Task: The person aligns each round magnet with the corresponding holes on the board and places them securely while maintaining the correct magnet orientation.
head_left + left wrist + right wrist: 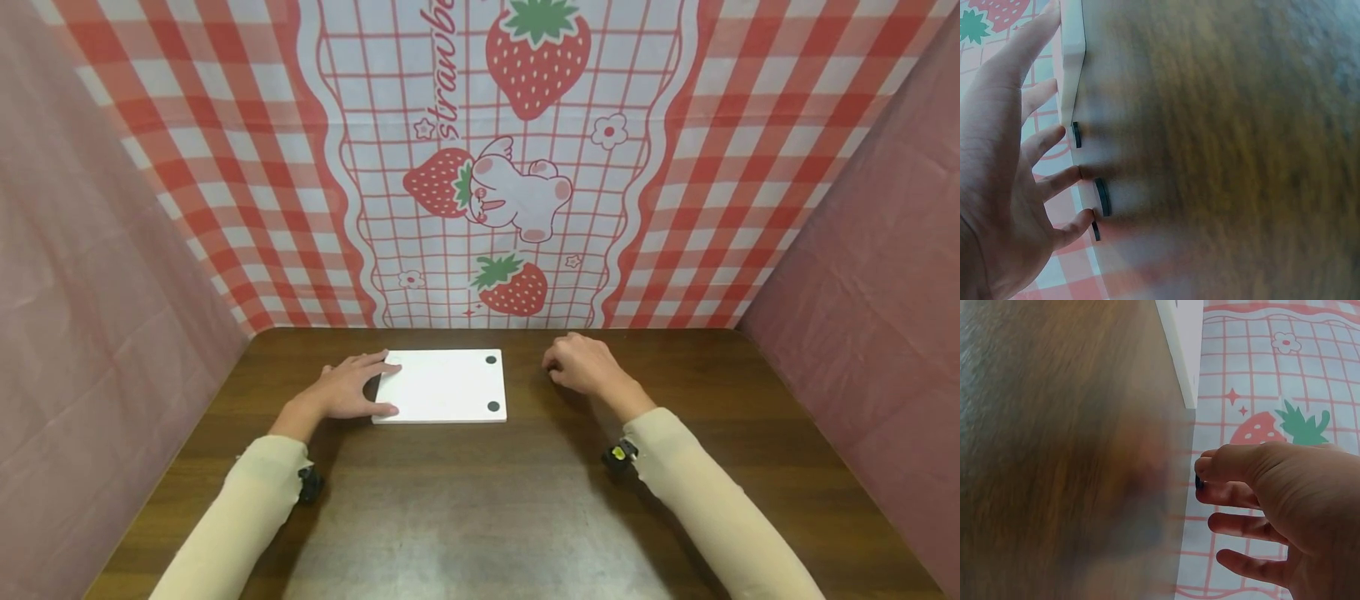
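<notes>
A flat white rectangular board point(442, 387) lies on the table, with a dark round disc point(491, 360) at its far right corner and another dark disc point(493, 407) at its near right corner. Across the board's left end spreads my left hand point(341, 390), thumb and fingertips touching it. Beside those fingers, several thin dark discs point(1104, 197) show edge-on in the left wrist view; the hand hides them from the head view. To the right of the board, my right hand point(1297, 506) pinches a small dark piece point(1199, 482) between thumb and index finger. Most of that piece is covered.
The brown wooden table point(465, 508) meets a strawberry-print cloth wall point(487, 167) just behind the board. Pink curtains point(885, 275) hang at both sides. A small black device point(619, 455) is strapped at the right wrist, with another black device point(309, 483) at the left.
</notes>
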`<state>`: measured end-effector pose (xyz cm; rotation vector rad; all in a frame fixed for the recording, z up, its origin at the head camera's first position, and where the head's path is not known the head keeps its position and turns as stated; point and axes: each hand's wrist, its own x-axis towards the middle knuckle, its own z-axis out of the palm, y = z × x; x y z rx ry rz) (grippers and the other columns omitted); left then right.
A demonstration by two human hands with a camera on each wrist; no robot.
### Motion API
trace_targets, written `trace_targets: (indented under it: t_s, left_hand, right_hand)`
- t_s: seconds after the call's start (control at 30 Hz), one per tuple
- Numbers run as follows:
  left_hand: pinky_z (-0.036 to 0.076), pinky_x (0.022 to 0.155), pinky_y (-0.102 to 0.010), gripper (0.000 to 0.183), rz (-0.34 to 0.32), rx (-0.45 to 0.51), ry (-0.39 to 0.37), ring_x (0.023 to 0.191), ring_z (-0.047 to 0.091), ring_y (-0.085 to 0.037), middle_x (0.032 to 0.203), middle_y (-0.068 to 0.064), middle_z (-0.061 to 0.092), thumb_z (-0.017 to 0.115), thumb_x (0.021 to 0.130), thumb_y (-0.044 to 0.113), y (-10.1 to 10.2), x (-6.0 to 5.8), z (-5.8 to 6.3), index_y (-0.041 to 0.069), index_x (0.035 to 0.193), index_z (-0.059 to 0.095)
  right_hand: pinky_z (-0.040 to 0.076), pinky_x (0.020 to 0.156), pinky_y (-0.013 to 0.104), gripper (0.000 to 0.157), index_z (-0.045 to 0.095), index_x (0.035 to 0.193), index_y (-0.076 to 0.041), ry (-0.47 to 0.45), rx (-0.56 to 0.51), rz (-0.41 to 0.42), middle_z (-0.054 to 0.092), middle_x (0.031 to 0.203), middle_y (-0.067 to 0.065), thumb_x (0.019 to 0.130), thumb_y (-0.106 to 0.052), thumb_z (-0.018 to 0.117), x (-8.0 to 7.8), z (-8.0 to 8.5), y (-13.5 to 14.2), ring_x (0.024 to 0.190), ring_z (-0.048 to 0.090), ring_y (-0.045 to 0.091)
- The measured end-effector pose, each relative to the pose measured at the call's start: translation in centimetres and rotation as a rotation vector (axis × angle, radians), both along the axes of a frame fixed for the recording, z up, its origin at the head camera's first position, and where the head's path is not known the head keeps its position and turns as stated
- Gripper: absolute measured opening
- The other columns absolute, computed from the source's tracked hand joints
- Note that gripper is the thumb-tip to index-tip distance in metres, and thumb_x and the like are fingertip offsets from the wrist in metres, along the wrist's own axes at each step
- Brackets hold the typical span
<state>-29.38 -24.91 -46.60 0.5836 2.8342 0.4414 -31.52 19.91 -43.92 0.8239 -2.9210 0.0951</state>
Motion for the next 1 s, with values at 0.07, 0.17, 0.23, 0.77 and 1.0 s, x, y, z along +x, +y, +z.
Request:
trace_targets:
  t_s: [0.07,0.17,0.23,0.77,1.0]
  left_hand:
    - [0.017,0.123,-0.097,0.096,0.000,0.002,-0.001,0.171,0.028,-0.057,0.188,-0.016,0.029,0.077,0.094,0.070,0.0,0.0,0.1,0.024,0.173,0.048]
    - [0.016,0.123,-0.097,0.096,0.000,0.004,-0.001,0.171,0.028,-0.057,0.188,-0.016,0.029,0.078,0.094,0.070,0.0,0.1,0.1,0.023,0.172,0.048]
    - [0.016,0.123,-0.097,0.096,-0.001,0.004,-0.001,0.171,0.028,-0.057,0.188,-0.016,0.029,0.078,0.094,0.070,0.0,0.1,0.2,0.023,0.172,0.048]
    - [0.016,0.122,-0.098,0.095,-0.006,0.009,-0.003,0.171,0.028,-0.058,0.188,-0.017,0.029,0.078,0.095,0.070,-0.1,0.0,0.1,0.024,0.173,0.047]
    - [0.017,0.123,-0.097,0.096,-0.005,0.002,-0.002,0.171,0.028,-0.057,0.188,-0.016,0.029,0.078,0.095,0.070,0.0,0.0,0.1,0.024,0.173,0.047]
  right_hand:
    - [0.067,0.091,0.055,0.015,0.089,0.111,-0.017,0.006,-0.003,0.007,0.085,0.114,0.004,0.096,-0.016,0.085,0.0,0.0,-0.2,0.112,0.078,0.032]
    - [0.067,0.091,0.054,0.015,0.089,0.110,-0.017,0.007,-0.004,0.016,0.085,0.113,0.004,0.096,-0.017,0.085,0.0,0.1,-0.6,0.111,0.078,0.032]
    - [0.067,0.090,0.054,0.015,0.089,0.110,-0.018,0.001,0.001,0.021,0.085,0.114,0.003,0.096,-0.017,0.085,0.0,0.1,-0.8,0.111,0.077,0.032]
    - [0.066,0.094,0.055,0.016,0.089,0.113,-0.021,-0.036,0.018,0.020,0.084,0.117,0.002,0.099,-0.019,0.083,0.3,0.0,-2.9,0.118,0.075,0.031]
    - [0.066,0.094,0.054,0.015,0.090,0.113,-0.021,-0.025,0.006,0.045,0.085,0.116,0.002,0.100,-0.019,0.083,0.5,0.0,-3.9,0.116,0.075,0.030]
